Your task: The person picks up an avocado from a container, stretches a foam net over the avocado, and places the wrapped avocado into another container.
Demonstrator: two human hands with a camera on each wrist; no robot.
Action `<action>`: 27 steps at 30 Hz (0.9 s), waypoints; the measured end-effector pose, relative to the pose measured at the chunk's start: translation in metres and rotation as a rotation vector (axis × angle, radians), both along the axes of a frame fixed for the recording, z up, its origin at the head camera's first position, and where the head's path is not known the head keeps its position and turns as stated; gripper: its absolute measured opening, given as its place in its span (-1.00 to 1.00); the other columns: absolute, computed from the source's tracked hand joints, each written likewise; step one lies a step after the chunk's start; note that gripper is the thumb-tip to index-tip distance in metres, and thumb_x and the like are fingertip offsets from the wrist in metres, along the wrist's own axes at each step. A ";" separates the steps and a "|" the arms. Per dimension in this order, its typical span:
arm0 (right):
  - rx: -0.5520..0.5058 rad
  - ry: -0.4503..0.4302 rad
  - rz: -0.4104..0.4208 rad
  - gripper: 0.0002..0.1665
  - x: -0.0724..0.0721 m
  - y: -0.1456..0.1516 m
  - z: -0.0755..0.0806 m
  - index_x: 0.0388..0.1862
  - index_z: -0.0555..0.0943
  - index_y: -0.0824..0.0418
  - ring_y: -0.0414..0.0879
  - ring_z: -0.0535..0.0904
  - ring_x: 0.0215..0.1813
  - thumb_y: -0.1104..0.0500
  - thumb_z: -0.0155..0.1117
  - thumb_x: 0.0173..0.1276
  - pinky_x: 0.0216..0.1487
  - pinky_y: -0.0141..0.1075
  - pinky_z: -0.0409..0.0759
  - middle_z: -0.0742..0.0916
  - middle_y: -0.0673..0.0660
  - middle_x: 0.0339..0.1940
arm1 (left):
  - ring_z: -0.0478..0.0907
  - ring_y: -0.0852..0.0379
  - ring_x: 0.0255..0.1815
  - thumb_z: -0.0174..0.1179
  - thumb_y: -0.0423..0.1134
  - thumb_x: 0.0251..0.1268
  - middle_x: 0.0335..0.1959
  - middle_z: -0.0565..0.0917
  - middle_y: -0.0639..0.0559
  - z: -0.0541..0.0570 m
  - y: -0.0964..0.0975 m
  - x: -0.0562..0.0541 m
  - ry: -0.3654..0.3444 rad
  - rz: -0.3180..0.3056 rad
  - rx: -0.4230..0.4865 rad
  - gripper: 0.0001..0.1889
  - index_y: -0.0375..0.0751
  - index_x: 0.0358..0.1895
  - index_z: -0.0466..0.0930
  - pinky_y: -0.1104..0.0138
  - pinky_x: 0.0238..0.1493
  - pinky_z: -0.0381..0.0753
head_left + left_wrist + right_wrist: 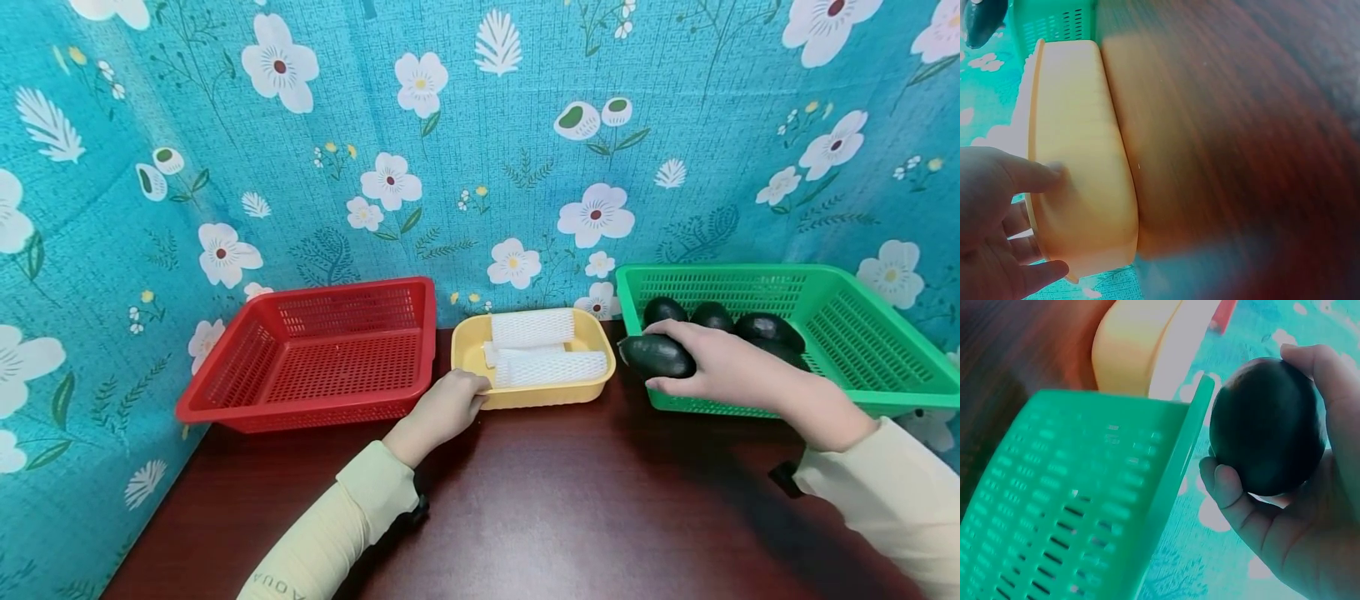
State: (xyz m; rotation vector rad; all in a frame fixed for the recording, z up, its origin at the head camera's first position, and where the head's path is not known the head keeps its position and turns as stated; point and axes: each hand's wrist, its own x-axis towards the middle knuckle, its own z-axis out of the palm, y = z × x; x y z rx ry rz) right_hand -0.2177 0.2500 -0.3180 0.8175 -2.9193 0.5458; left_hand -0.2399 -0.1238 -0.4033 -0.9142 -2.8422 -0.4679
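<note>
My right hand (723,360) grips a dark green avocado (657,357), held over the left rim of the green basket (900,398). In the right wrist view the avocado's rounded end (1266,425) shows between thumb and curled fingers. Several more dark avocados (768,329) lie in that basket, partly hidden by my hand. My left hand (447,407) holds the near left corner of the yellow tray (551,395), thumb on its outer wall and fingers at the rim. White foam net sleeves (532,327) lie inside this tray.
A red basket (300,410) with nothing in it stands at the left, close beside the yellow tray. All three containers sit on a dark wooden table (540,492), against a blue flowered cloth (465,133) that hangs behind.
</note>
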 end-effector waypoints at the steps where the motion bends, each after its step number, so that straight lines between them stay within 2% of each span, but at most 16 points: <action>1: 0.001 0.006 0.010 -0.26 0.001 -0.003 0.000 0.28 0.50 0.19 -0.02 0.61 -0.10 -0.15 0.53 0.27 -0.18 -0.08 0.64 0.69 0.17 0.03 | 0.57 0.07 -0.32 0.33 -0.38 0.38 -0.46 0.65 0.05 0.000 0.000 0.000 0.003 -0.001 0.000 -0.90 -0.16 -0.33 0.69 0.24 -0.22 0.60; 7: -0.011 0.027 0.066 -0.32 0.007 -0.016 -0.002 0.23 0.52 0.14 -0.11 0.59 -0.09 -0.15 0.52 0.28 -0.11 -0.08 0.63 0.69 0.04 0.00 | 0.56 0.08 -0.34 0.32 -0.39 0.39 -0.48 0.64 0.05 -0.001 0.000 -0.001 0.009 -0.007 0.005 -0.88 -0.17 -0.36 0.68 0.23 -0.25 0.59; 13: -0.038 0.017 0.087 -0.34 0.012 -0.028 -0.007 0.24 0.52 0.09 -0.13 0.56 -0.10 -0.14 0.52 0.27 -0.12 -0.11 0.61 0.65 0.00 -0.02 | 0.56 0.08 -0.30 0.32 -0.38 0.39 -0.42 0.66 0.04 -0.001 0.000 -0.001 -0.018 0.010 -0.003 -0.94 -0.17 -0.27 0.72 0.25 -0.20 0.61; 16: -0.049 0.000 0.099 -0.31 0.014 -0.034 -0.009 0.26 0.51 0.10 -0.13 0.56 -0.09 -0.14 0.53 0.26 -0.14 -0.14 0.62 0.65 0.01 0.00 | 0.55 0.09 -0.29 0.33 -0.34 0.39 -0.39 0.66 0.03 -0.001 0.000 -0.001 -0.035 0.023 -0.003 -0.97 -0.20 -0.22 0.74 0.27 -0.19 0.60; 19: -0.047 -0.027 0.110 -0.29 0.016 -0.040 -0.011 0.26 0.51 0.13 -0.13 0.56 -0.10 -0.15 0.53 0.26 -0.16 -0.17 0.62 0.65 0.02 0.00 | 0.52 0.13 -0.31 0.34 -0.28 0.38 -0.37 0.65 0.03 -0.001 0.000 -0.001 -0.047 0.035 0.009 -0.91 -0.22 -0.18 0.75 0.30 -0.21 0.59; 27: -0.035 -0.091 0.149 -0.31 0.019 -0.054 -0.023 0.26 0.50 0.09 -0.14 0.53 -0.11 -0.17 0.49 0.28 -0.21 -0.23 0.59 0.63 -0.01 -0.01 | 0.52 0.16 -0.35 0.36 -0.19 0.38 -0.39 0.63 0.04 -0.002 0.001 0.001 -0.031 0.039 0.048 -0.84 -0.23 -0.20 0.75 0.33 -0.27 0.57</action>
